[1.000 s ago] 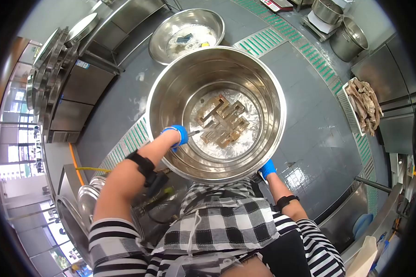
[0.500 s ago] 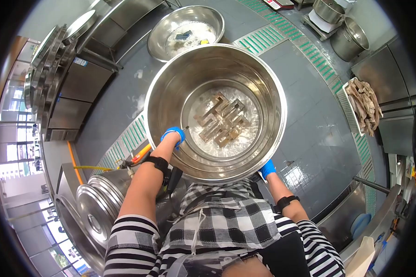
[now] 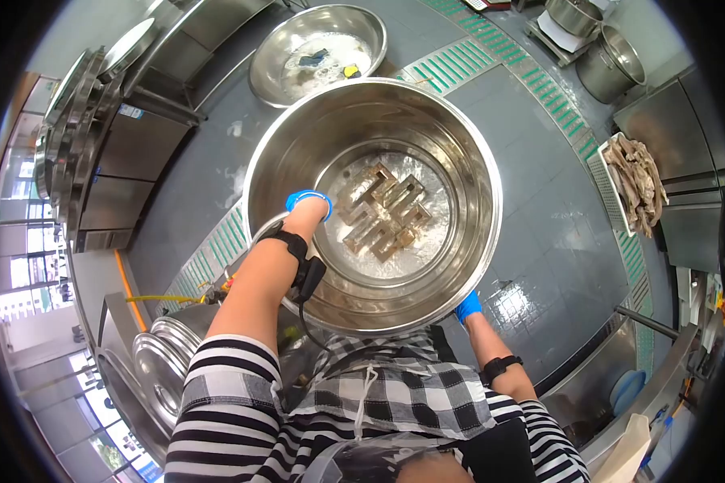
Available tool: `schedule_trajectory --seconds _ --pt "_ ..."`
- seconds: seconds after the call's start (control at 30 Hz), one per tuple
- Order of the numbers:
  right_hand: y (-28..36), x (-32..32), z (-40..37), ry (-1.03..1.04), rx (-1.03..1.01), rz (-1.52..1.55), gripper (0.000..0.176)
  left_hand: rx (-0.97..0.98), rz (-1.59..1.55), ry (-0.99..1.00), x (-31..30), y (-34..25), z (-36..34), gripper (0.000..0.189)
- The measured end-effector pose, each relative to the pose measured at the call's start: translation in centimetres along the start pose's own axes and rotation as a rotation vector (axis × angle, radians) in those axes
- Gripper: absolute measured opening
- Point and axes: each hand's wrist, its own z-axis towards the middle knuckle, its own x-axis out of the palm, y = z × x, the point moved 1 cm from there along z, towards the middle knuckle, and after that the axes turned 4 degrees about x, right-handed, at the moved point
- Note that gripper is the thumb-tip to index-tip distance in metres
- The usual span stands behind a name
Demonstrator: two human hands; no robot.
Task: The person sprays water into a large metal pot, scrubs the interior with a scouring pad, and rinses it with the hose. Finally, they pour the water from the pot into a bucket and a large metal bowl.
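Note:
A large steel stockpot [image 3: 298,129] stands right in front of me, its mouth facing up toward my head. At its wet bottom lies a brown-stained metal grid [image 3: 385,211]. Reaching inside the left part of the pot is my left hand [image 3: 308,203] in a blue glove. Its fingers are curled down and mostly hidden, and what they hold cannot be made out. Against the pot's outer right side, just below the rim, is my right hand [image 3: 468,307], also blue-gloved. It grips the pot there, with the fingertips hidden behind the wall.
A wide steel basin [image 3: 266,68] with sudsy water, a dark cloth and a yellow piece stands beyond the pot. At right is a white crate [image 3: 612,193] of brownish food pieces. Stacked lids [image 3: 157,366] sit at left. Green floor grating [image 3: 451,68] crosses the wet grey floor.
My left hand has moved up and slightly farther into the pot. The pot's rim has shifted a little toward me and left. A grey hose-like line now shows beside my left forearm.

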Motion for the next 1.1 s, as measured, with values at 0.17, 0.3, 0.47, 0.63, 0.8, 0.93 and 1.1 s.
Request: schedule_trajectory --seconds 0.17,0.3,0.47,0.63,0.8,0.93,1.1 --pt "0.2 0.5 -0.8 -0.035 0.009 0.089 0.037 0.037 0.076 0.026 -0.4 -0.3 2.1 0.028" --pt "0.4 1.1 -1.4 -0.052 0.018 0.139 0.038 0.054 0.091 0.031 -0.2 -0.6 2.9 0.029" --pt "1.4 1.1 -1.5 0.021 0.059 0.066 0.039 0.056 0.121 0.031 0.3 -1.3 3.0 0.03" --pt "0.2 -0.3 0.4 0.096 0.031 0.042 0.038 0.056 0.104 0.0 0.2 -1.4 3.1 0.032" --pt "-1.6 -2.9 2.5 0.129 0.028 0.109 0.037 0.07 0.143 0.016 -0.3 -1.7 3.1 0.031" --pt "-1.8 -3.4 2.8 0.131 0.005 0.033 0.037 0.068 0.16 -0.007 -0.2 -1.9 3.0 0.031" --pt "-1.7 -3.2 2.8 0.145 0.018 0.128 0.038 0.017 0.103 -0.064 -0.1 -1.9 3.5 0.031"
